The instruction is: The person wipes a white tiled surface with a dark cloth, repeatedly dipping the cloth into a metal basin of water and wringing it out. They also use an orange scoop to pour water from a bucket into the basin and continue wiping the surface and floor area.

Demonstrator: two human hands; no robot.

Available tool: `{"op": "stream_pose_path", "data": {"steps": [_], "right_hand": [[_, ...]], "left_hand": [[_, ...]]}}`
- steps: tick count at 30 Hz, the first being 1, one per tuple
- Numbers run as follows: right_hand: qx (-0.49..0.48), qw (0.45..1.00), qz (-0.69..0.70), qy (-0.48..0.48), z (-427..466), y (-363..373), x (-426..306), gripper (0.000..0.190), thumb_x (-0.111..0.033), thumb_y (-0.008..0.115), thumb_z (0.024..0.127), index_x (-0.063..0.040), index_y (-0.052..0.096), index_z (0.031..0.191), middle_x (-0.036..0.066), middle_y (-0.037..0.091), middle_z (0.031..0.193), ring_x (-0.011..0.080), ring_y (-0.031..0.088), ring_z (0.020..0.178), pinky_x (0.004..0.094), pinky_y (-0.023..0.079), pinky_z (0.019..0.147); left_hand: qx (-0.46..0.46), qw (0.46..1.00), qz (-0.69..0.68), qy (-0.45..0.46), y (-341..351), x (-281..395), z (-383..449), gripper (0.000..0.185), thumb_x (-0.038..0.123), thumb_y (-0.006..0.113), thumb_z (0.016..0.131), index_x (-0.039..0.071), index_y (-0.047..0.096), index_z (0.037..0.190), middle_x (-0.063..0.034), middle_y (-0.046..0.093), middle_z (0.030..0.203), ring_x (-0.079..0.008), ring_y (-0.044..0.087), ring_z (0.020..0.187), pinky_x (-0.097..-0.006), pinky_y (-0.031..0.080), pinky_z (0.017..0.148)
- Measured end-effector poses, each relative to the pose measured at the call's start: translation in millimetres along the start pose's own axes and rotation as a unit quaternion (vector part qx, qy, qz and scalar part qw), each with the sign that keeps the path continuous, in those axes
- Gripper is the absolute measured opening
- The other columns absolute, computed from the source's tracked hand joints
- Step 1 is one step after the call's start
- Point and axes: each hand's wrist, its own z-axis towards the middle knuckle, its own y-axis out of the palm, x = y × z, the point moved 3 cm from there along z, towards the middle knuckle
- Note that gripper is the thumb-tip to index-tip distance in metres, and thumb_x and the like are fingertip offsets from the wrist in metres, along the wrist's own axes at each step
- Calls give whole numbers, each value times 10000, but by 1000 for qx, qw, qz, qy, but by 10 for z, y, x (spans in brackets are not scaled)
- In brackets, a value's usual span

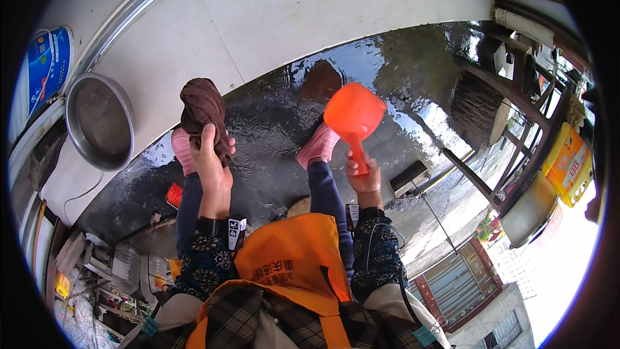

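My left hand (211,160) grips a bunched dark brown cloth (203,106), held above the wet floor and near a pink shoe (183,150). The fingers of my right hand (364,174) are wrapped around the handle of an orange-red plastic water dipper (355,110). The dipper's round bowl points away from me, beside the other pink shoe (319,143). Whether there is water in the bowl, I cannot tell. An orange apron (290,247) covers my lap.
A metal basin (99,123) stands at the left by the white panel (310,14). Water covers the dark floor (261,131). A red-bristled brush (174,195) lies near my left leg, and a broad dark-headed tool (408,178) at right. Wooden frames (518,97) stand far right.
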Motion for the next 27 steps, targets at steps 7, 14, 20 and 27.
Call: {"op": "stream_pose_path", "data": {"steps": [7, 14, 20, 27], "right_hand": [[-38, 990, 101, -90, -370, -222, -451, 484, -211, 552, 981, 23, 402, 1377, 135, 549, 1080, 135, 480, 687, 249, 417, 587], [-82, 982, -124, 113, 1, 903, 522, 561, -297, 602, 914, -5, 457, 1371, 135, 599, 991, 154, 526, 601, 266, 441, 518], [-105, 825, -555, 8, 181, 2154, 1265, 566, 9, 654, 855, -56, 467, 1385, 40, 620, 921, 109, 583, 701, 241, 438, 567], [-61, 735, -674, 45, 526, 3340, 2026, 533, -6, 635, 837, 21, 510, 1355, 52, 638, 904, 95, 563, 631, 218, 446, 538]], "left_hand": [[-17, 999, -44, 7, -91, 8, 10, 317, 320, 676, 928, 65, 559, 1075, -62, 601, 823, -174, 603, 628, -274, 473, 523], [31, 982, -160, -96, -420, -13, 94, 457, 418, 645, 933, 123, 497, 1248, -99, 635, 883, -205, 609, 694, -305, 485, 575], [67, 965, -231, -109, -869, 50, 153, 479, 517, 626, 928, 72, 593, 1102, -76, 659, 860, -199, 624, 715, -295, 490, 613], [108, 903, -395, -125, -1259, 231, 156, 393, 367, 681, 928, 55, 543, 1122, -94, 644, 825, -214, 651, 613, -326, 518, 518]]}}
